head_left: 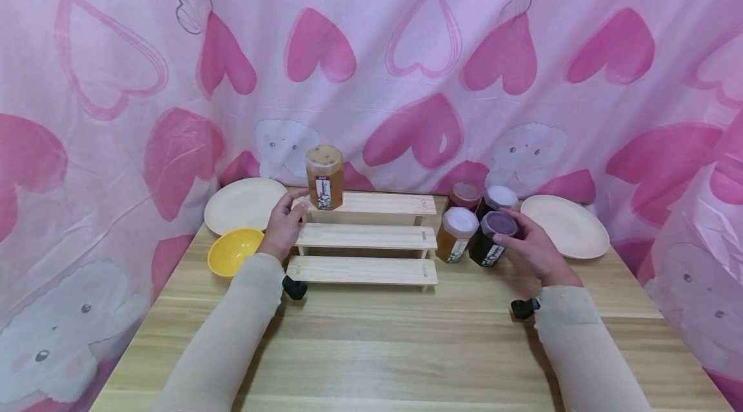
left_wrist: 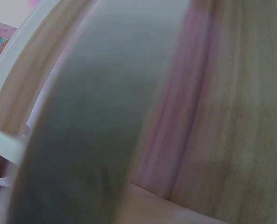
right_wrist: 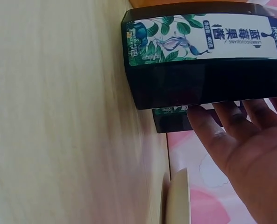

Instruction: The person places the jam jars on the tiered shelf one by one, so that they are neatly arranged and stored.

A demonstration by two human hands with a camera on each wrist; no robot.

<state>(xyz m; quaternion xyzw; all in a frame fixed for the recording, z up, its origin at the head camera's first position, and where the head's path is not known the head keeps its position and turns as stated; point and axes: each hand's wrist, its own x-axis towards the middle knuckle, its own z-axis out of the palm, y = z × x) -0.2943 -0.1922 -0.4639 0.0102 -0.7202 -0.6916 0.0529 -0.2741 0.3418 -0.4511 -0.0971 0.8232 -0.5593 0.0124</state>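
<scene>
A jar of amber jam with a speckled lid stands upright at the left end of the wooden rack's top step. My left hand is just left of it, fingertips at the jar's side and not wrapped round it. On the right, my right hand holds a blueberry jam jar with a dark lid, thumb in front and fingers behind. Beside it are a white-lidded amber jar, a red-lidded jar and another white-lidded dark jar.
The rack's middle step and lowest step sit at the table's centre. To the left are a yellow bowl and a cream plate. Another cream plate lies right. A pink heart-patterned curtain hangs behind.
</scene>
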